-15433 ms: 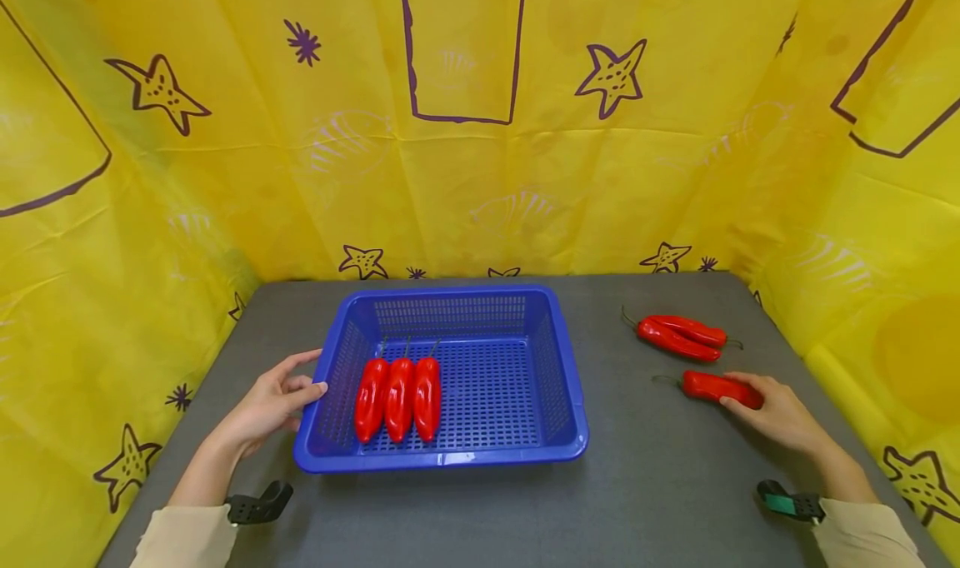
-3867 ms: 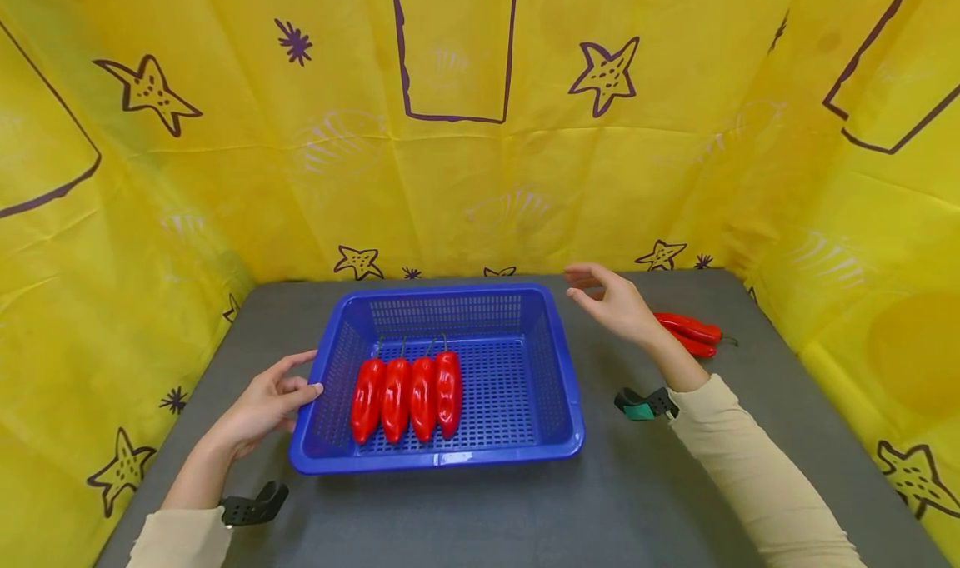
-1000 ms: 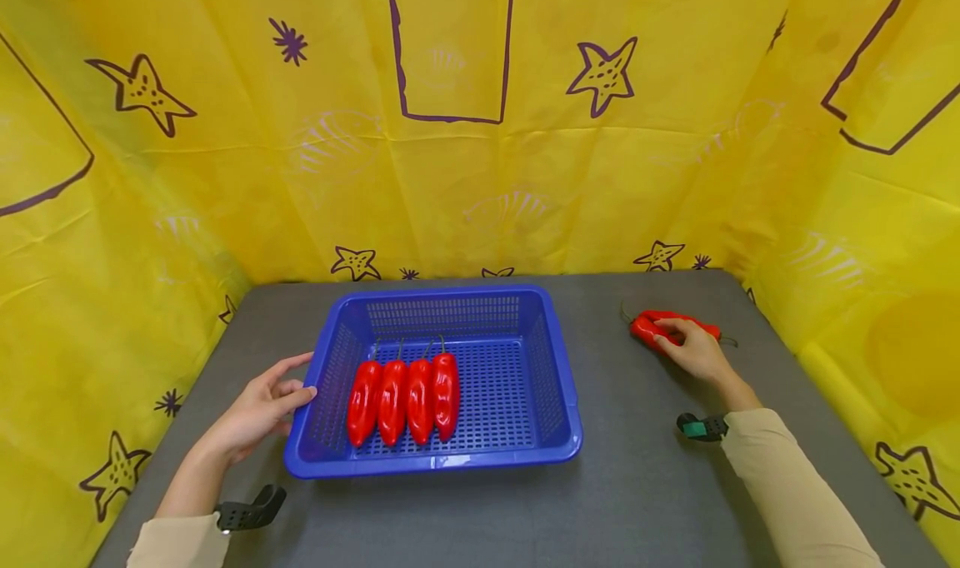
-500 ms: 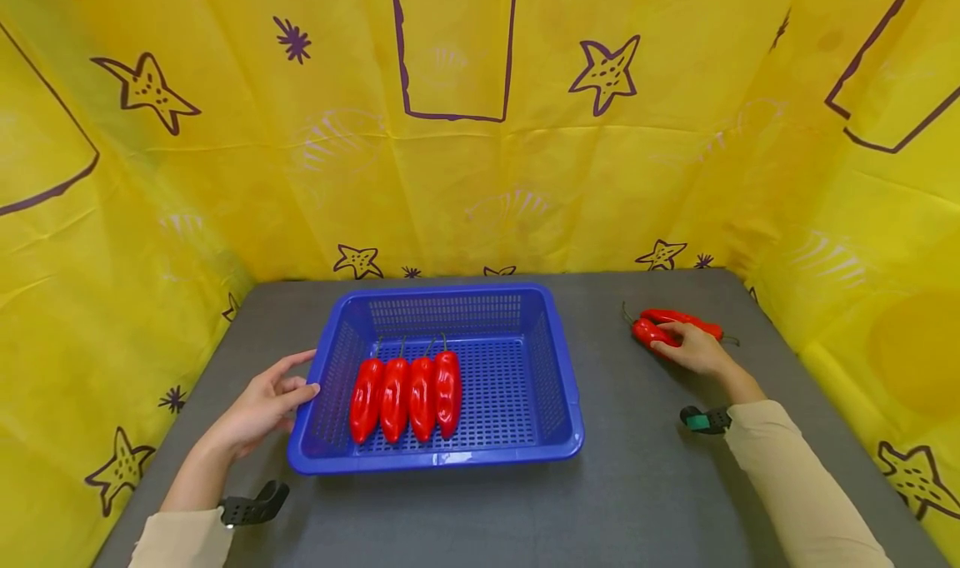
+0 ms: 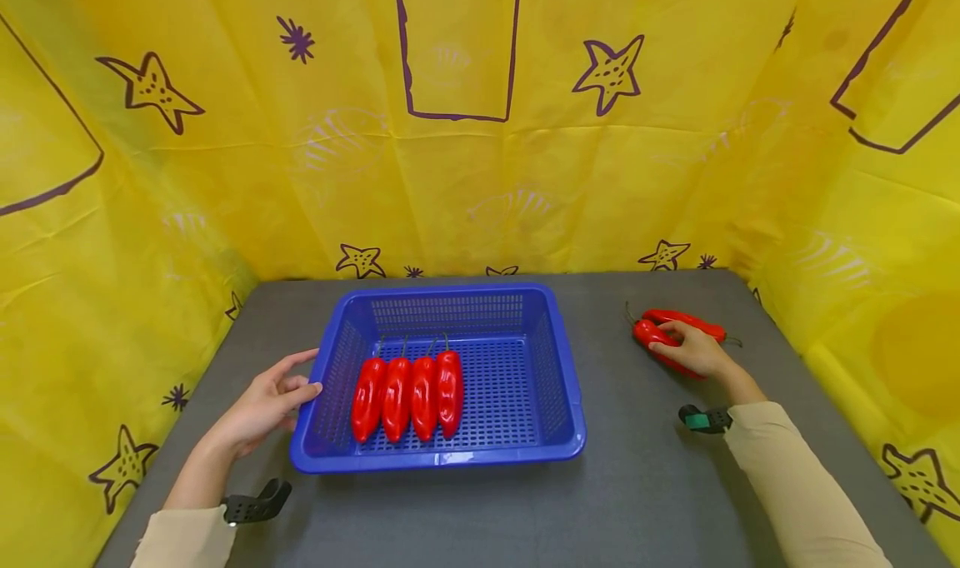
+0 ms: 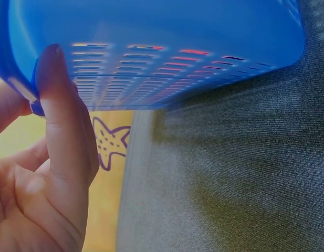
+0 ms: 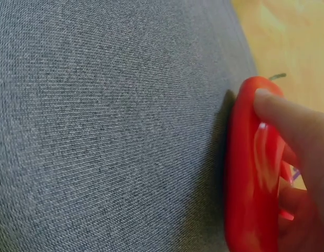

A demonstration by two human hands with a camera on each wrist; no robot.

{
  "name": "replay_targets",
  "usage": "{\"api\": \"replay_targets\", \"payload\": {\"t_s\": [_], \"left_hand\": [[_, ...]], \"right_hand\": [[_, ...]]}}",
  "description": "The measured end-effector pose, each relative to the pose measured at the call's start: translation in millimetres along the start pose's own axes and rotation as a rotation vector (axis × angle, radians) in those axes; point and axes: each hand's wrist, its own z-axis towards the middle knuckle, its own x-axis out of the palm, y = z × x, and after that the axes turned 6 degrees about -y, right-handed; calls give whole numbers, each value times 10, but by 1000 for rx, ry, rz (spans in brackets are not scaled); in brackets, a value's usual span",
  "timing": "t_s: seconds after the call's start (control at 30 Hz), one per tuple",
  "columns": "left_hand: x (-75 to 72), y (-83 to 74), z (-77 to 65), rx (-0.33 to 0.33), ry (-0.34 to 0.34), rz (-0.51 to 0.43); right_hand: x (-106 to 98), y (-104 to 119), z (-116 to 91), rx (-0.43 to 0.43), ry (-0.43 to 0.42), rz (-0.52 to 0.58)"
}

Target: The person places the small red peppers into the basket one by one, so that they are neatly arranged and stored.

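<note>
My left hand (image 5: 262, 401) pinches the left rim of a blue plastic basket (image 5: 510, 453), thumb on the rim's outer side in the left wrist view. Inside the basket several red peppers (image 5: 367, 401) lie side by side in its left half, stems toward the back. At the right of the table, my right hand (image 5: 697, 353) grips a red pepper (image 5: 644, 333) between thumb and fingers, its stem pointing back and left. The right wrist view shows this pepper (image 7: 251, 178) close over the table. Just behind it lies another red pepper (image 5: 686, 321), stem to the right.
The grey cloth-covered table (image 5: 517, 518) carries the basket left of centre. A yellow curtain (image 5: 450, 193) printed with starfish surrounds the table at the back and both sides. The basket's right wall (image 5: 553, 376) stands between its inside and the right hand.
Since the oldest frame, a fourth pepper has come into the basket and my right hand has moved to the back pair. Within the last second it has parted the nearer pepper from the other.
</note>
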Motion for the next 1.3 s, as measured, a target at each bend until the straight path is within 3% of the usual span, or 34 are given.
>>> {"api": "replay_targets", "payload": {"t_s": [0.47,0.87,1.3], "left_hand": [[-13,2,-19,-14,5,-8],[31,-29,-5,-16,-2,-10],[11,-40,-28,-32,-11,-4]], "right_hand": [[-32,55,-27,39,-4,30],[-118,228,-9,-6,-48,49],[-232,507,49,46,-38,43]]}}
